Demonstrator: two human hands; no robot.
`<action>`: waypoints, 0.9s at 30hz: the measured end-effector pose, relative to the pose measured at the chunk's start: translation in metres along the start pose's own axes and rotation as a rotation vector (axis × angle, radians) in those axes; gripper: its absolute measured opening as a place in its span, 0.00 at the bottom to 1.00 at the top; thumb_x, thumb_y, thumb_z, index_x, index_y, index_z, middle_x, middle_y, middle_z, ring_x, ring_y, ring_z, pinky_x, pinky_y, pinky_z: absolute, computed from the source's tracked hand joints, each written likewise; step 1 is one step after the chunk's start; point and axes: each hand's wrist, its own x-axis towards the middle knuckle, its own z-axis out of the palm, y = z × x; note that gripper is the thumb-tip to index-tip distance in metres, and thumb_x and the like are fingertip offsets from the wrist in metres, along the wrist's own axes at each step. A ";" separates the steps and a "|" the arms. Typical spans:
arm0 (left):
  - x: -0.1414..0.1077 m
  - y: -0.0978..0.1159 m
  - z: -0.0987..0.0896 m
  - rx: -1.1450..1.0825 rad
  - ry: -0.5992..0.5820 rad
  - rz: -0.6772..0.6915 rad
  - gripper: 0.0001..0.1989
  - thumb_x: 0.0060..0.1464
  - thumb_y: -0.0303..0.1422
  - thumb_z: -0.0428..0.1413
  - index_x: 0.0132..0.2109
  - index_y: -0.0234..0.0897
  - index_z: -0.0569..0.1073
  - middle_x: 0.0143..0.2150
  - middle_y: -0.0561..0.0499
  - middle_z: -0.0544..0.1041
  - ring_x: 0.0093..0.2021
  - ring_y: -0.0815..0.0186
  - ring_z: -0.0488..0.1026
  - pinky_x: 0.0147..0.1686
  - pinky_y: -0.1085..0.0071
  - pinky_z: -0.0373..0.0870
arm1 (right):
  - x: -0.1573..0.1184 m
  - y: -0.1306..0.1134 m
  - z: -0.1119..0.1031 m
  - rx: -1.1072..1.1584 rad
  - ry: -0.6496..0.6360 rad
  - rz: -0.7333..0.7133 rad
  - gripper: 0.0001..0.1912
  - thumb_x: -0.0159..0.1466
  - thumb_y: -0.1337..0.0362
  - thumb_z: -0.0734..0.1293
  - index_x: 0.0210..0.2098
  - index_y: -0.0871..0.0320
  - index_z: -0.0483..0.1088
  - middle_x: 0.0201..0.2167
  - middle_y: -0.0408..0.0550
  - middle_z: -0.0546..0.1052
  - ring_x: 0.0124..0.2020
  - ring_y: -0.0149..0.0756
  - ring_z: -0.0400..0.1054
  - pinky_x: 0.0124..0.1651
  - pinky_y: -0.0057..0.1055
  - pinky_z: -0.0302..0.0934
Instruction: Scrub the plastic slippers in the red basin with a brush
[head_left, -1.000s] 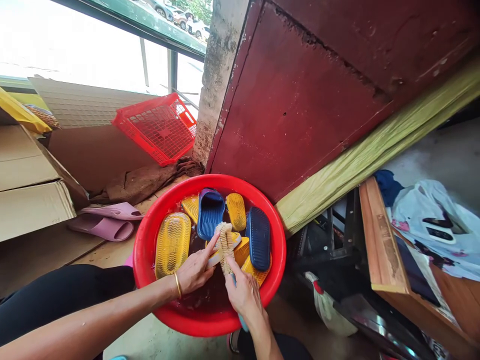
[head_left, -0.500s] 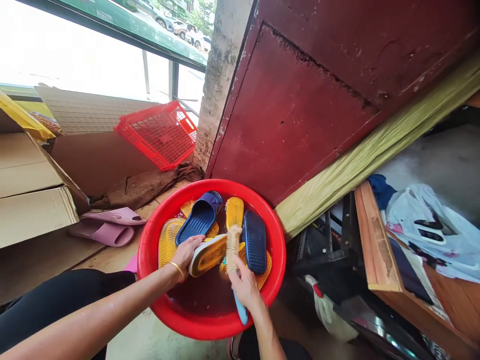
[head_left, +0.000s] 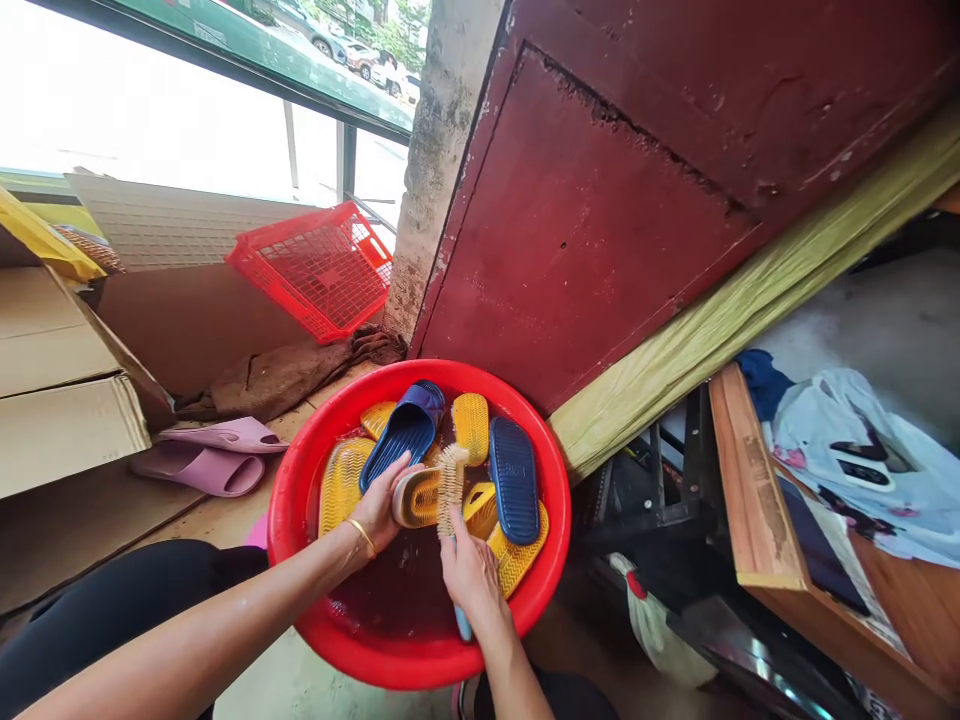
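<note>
Yellow-soled cream slipper (head_left: 417, 498) gripped by my left fingers (head_left: 390, 480) inside the round red plastic basin (head_left: 283, 510), bristles of the blue-handled scrubbing brush (head_left: 451, 490) clenched in my right hand (head_left: 472, 578) against it; the navy rubber slipper (head_left: 514, 480) lies alongside, its cleaning state undeterminable.

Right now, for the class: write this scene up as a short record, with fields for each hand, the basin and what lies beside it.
Left hand: holds a yellow-soled slipper
Right hand: holds a blue-handled scrubbing brush, bristles against that slipper
Basin: red plastic basin with dark water and more slippers, one navy
Beside basin: pink slippers, brown cloth, red plastic crate
</note>
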 end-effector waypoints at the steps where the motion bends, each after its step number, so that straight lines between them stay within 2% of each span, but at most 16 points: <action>1: 0.001 -0.002 -0.001 0.042 0.014 0.014 0.23 0.52 0.45 0.62 0.49 0.34 0.74 0.39 0.44 0.83 0.38 0.56 0.81 0.36 0.62 0.78 | 0.004 0.006 0.001 -0.038 -0.015 0.045 0.27 0.72 0.61 0.53 0.70 0.57 0.55 0.47 0.58 0.81 0.48 0.46 0.77 0.49 0.36 0.67; 3: 0.003 -0.006 -0.004 0.134 0.042 0.048 0.23 0.46 0.36 0.66 0.50 0.35 0.73 0.39 0.46 0.82 0.36 0.58 0.81 0.36 0.64 0.78 | 0.007 0.012 0.004 -0.091 -0.045 0.102 0.27 0.72 0.62 0.53 0.70 0.59 0.55 0.44 0.60 0.81 0.46 0.47 0.77 0.48 0.38 0.67; 5: 0.005 -0.010 -0.008 0.201 0.085 0.081 0.26 0.43 0.31 0.67 0.50 0.35 0.72 0.39 0.46 0.82 0.36 0.59 0.80 0.35 0.65 0.77 | 0.005 0.009 0.007 -0.099 -0.064 0.106 0.27 0.72 0.63 0.53 0.69 0.61 0.56 0.42 0.60 0.82 0.45 0.48 0.78 0.47 0.39 0.67; 7: 0.007 -0.013 -0.012 0.221 0.140 0.111 0.24 0.43 0.32 0.67 0.49 0.35 0.73 0.38 0.47 0.82 0.35 0.60 0.80 0.34 0.66 0.77 | -0.001 -0.001 0.009 -0.058 -0.057 0.042 0.28 0.72 0.63 0.54 0.69 0.61 0.55 0.43 0.59 0.82 0.45 0.47 0.77 0.47 0.37 0.67; 9: 0.007 -0.012 -0.014 0.220 0.201 0.158 0.20 0.44 0.35 0.65 0.45 0.34 0.74 0.37 0.48 0.81 0.35 0.61 0.79 0.32 0.68 0.76 | -0.007 -0.013 0.010 0.001 -0.033 -0.089 0.28 0.71 0.63 0.55 0.70 0.58 0.55 0.47 0.56 0.81 0.47 0.44 0.77 0.48 0.34 0.67; 12: 0.000 -0.002 -0.014 0.247 0.243 0.239 0.17 0.43 0.37 0.63 0.41 0.33 0.77 0.36 0.48 0.82 0.36 0.60 0.79 0.30 0.71 0.74 | -0.010 -0.024 0.009 0.007 0.016 -0.219 0.30 0.70 0.63 0.57 0.71 0.52 0.53 0.49 0.51 0.80 0.47 0.42 0.76 0.49 0.32 0.67; 14: -0.008 0.010 -0.014 0.273 0.210 0.273 0.17 0.42 0.37 0.63 0.40 0.33 0.78 0.37 0.48 0.83 0.37 0.60 0.79 0.32 0.71 0.74 | -0.005 -0.022 0.005 -0.044 0.049 -0.180 0.30 0.70 0.64 0.57 0.71 0.52 0.52 0.46 0.51 0.81 0.44 0.42 0.77 0.47 0.32 0.67; 16: -0.016 0.024 -0.013 0.277 0.174 0.269 0.17 0.43 0.34 0.63 0.42 0.33 0.79 0.38 0.47 0.83 0.37 0.60 0.80 0.33 0.71 0.75 | 0.005 -0.012 -0.001 -0.089 0.071 -0.068 0.30 0.71 0.64 0.56 0.71 0.54 0.52 0.44 0.53 0.81 0.42 0.43 0.77 0.44 0.32 0.67; 20: -0.028 0.049 -0.014 0.187 0.151 0.180 0.17 0.49 0.31 0.59 0.47 0.34 0.79 0.35 0.46 0.84 0.31 0.60 0.80 0.28 0.69 0.76 | 0.021 0.013 -0.011 -0.059 0.081 0.146 0.27 0.72 0.64 0.55 0.70 0.58 0.55 0.42 0.56 0.82 0.42 0.43 0.77 0.42 0.31 0.65; 23: -0.034 0.061 -0.013 0.094 0.113 0.110 0.16 0.52 0.29 0.55 0.48 0.33 0.78 0.32 0.46 0.83 0.28 0.60 0.80 0.26 0.68 0.77 | 0.018 0.016 -0.005 0.071 0.103 0.120 0.24 0.72 0.62 0.55 0.66 0.55 0.61 0.45 0.54 0.81 0.45 0.42 0.77 0.44 0.30 0.64; 27: -0.038 0.072 -0.009 0.066 0.157 0.105 0.17 0.51 0.27 0.55 0.48 0.32 0.78 0.31 0.46 0.83 0.28 0.59 0.81 0.28 0.66 0.79 | 0.005 0.008 0.010 0.156 0.124 0.074 0.26 0.71 0.61 0.56 0.68 0.54 0.59 0.44 0.55 0.82 0.44 0.43 0.77 0.47 0.32 0.64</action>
